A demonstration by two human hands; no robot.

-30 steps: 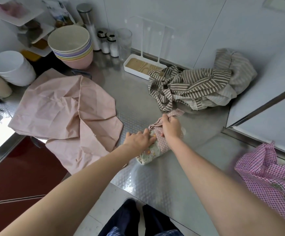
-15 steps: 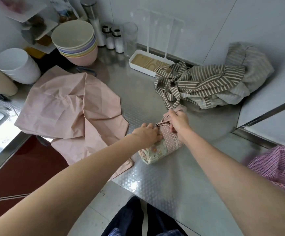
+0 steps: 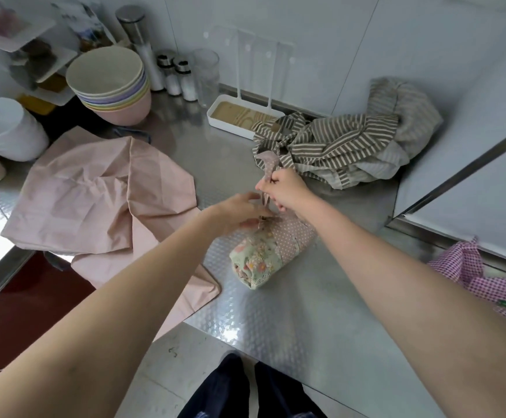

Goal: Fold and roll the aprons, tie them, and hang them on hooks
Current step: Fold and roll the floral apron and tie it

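On the steel counter (image 3: 276, 312), both hands pinch the rolled apron's (image 3: 264, 254) half-hidden strap (image 3: 268, 164).

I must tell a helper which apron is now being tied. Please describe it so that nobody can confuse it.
Start at the steel counter and look at its middle, in front of the striped apron. There lies the rolled apron, under the left hand and right hand. It alone is a tight roll, floral with dotted pink; the others lie loose.
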